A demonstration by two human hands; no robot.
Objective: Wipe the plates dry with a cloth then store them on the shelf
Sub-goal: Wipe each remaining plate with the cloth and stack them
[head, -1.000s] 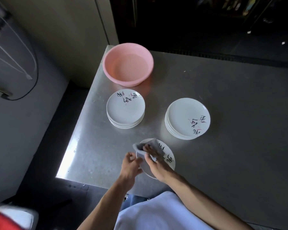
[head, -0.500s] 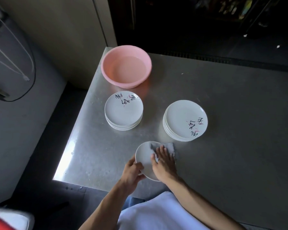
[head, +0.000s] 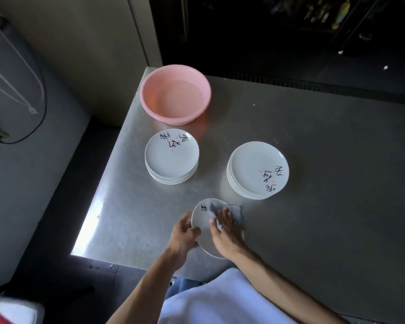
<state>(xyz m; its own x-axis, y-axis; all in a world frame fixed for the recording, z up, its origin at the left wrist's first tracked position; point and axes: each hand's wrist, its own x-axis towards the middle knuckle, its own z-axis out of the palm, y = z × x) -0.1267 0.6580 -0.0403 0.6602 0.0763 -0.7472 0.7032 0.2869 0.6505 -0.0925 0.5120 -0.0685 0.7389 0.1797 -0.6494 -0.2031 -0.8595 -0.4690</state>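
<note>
While you wipe: the plate (head: 204, 228) sits low in the centre of the frame, near the front edge of the table (head: 313, 183), between your two hands; whether its underside touches the table cannot be told.
Left hand (head: 182, 237): it grips the plate's left rim, thumb over the top face; hold firm there, since a wet glazed rim likely slips; turn the plate in small steps so undried parts come under the cloth.
Right hand (head: 227, 232): fingers straight and spread, pressing the cloth flat on the plate's right half, curled round nothing; press evenly; sweep from centre to rim.
Cloth (head: 237, 211): grey, spilling past the plate's upper right rim; gather it under your palm so it does not drag.
Underside: hidden; it probably needs a wipe too.
Stacks: left stack (head: 171, 157) just below the pink basin (head: 175, 94); right stack (head: 257, 169) right of centre; which one is dry cannot be told; steer your forearms clear of both.
Shelf: none can be made out; the top of the frame is too dark.
</note>
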